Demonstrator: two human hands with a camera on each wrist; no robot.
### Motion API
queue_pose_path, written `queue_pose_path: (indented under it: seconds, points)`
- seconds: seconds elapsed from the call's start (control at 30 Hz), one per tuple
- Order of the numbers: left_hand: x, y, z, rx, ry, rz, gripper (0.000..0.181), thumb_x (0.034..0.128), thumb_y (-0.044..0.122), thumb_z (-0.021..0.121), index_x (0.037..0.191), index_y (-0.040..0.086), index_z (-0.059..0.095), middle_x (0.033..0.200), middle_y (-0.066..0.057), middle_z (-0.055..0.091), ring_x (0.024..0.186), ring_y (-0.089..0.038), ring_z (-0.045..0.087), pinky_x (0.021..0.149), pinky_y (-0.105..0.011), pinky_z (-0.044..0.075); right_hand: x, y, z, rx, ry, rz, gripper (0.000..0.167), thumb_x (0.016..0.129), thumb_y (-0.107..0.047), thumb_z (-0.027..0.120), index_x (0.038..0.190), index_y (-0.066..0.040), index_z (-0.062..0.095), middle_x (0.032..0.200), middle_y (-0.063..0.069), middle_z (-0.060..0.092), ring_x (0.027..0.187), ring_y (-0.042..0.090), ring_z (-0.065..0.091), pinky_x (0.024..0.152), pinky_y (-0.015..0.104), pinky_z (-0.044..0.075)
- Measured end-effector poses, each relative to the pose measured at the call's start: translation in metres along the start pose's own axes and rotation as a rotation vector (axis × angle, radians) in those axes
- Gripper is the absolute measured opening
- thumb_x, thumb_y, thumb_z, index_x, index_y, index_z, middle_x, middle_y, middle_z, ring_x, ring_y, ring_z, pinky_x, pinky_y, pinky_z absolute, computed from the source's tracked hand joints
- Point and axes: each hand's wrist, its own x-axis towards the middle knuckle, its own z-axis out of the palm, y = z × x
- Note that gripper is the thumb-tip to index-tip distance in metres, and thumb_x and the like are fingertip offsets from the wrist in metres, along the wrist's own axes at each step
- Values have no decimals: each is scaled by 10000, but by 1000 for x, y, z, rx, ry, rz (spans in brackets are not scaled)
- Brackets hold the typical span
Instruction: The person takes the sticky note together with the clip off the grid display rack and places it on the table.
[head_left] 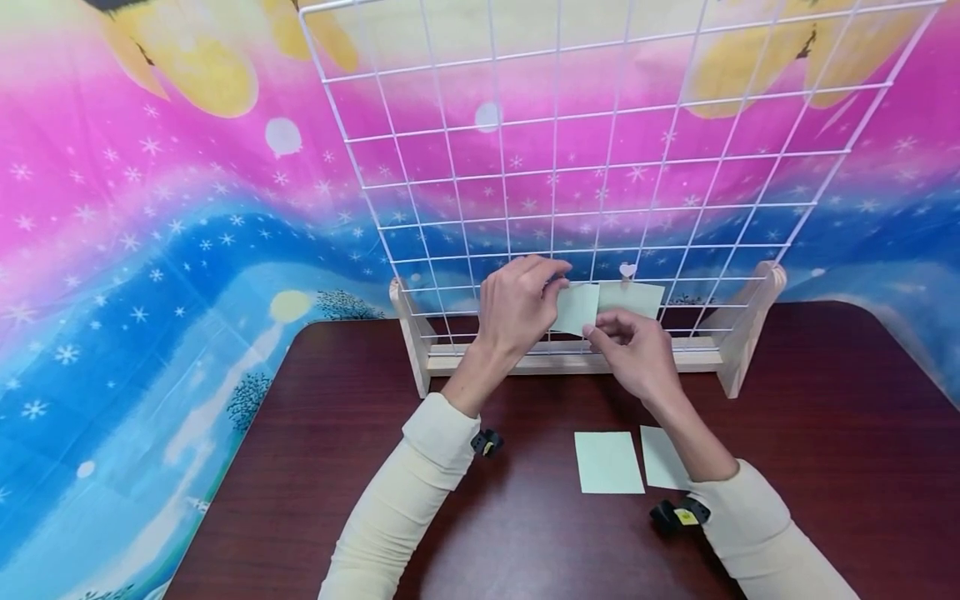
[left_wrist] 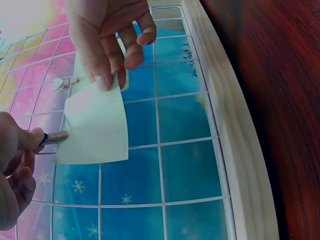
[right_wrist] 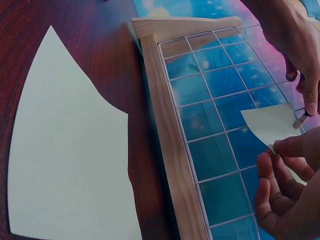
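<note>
1. Two notes (head_left: 609, 463) lie on the table (head_left: 517, 525).
2. Right hand (head_left: 639, 354) pinches the lower corner of a third note (head_left: 577, 308) before the grid (left_wrist: 159, 145).
3. Left hand (head_left: 519, 307) pinches a clip (left_wrist: 59, 136) at its upper edge.
4. Beside it, a heart clip (head_left: 628, 271) holds a fourth note (head_left: 633, 298).

Before a cloth (head_left: 150, 208) we see a grid (head_left: 557, 119) in its stand (head_left: 746, 342), one sheet (head_left: 577, 308) in front between left hand (head_left: 519, 304) and right hand (head_left: 639, 350), a second sheet (head_left: 639, 298) to its right below a clip (head_left: 628, 271), and, nearer us on the table (head_left: 525, 508), a third sheet (head_left: 609, 463) left of a fourth sheet (head_left: 663, 462).
</note>
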Motion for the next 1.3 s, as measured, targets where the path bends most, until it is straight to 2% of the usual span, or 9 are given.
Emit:
queue_pose_path:
  seconds: [0.17,0.27,0.33,0.53,0.67,0.87,1.07,1.3]
  points:
    - [-1,-5,3,-10,98,32,97,965,93,786,1031,82,856,959,-43,841,865,-196,795,741,-301,631,0,0,-1,-3,-6,2,226,1030,-236,744,1106,-26,780,989,181,813,760,29,737,749,104,509]
    - [1,-6,0,-45,137,32,91,952,92,803,1024,75,855,937,-46,839,787,-179,774,680,-281,604,-1,-1,-4,-11,-14,10,240,1034,-251,740,1113,-28,778,1004,197,813,782,53,749,759,107,507]
    - [1,-6,-3,-84,142,21,94,946,89,810,1027,69,853,926,-52,837,734,-169,751,638,-272,577,-2,-3,-6,-22,-24,17,257,1035,-270,737,1124,-32,779,1015,210,811,806,89,759,762,117,506]
    - [-3,-7,-15,-186,91,-56,131,950,119,821,1057,46,844,948,-77,834,708,-165,730,640,-265,573,-8,-11,-17,-49,-69,31,291,1034,-314,738,1154,-51,777,1023,217,806,840,190,782,760,181,517]
    - [-8,-7,-20,-200,61,-101,144,945,126,828,1065,47,841,955,-76,831,697,-162,711,633,-258,559,-12,-15,-24,-59,-111,30,303,1040,-333,730,1176,-65,769,1030,174,807,817,129,765,745,208,528]
    - [-18,-10,-25,-244,56,-146,132,923,93,835,1051,60,840,940,-64,828,666,-149,688,593,-229,501,-18,-22,-32,-57,-150,20,264,1048,-299,722,1158,-63,760,1023,159,805,827,134,770,734,223,544]
    - [-29,-12,-35,-285,38,-198,135,934,113,828,1055,55,836,945,-73,824,666,-154,682,566,-214,449,-22,-22,-38,-16,-166,15,247,1041,-262,731,1147,-41,760,1001,90,808,790,1,743,720,211,565]
    - [-41,-13,-45,-320,-9,-269,154,929,98,831,1072,39,832,930,-86,820,609,-144,637,568,-199,429,-29,-18,-47,-27,-160,20,233,1034,-256,738,1133,-47,767,915,44,798,789,5,733,659,234,528]
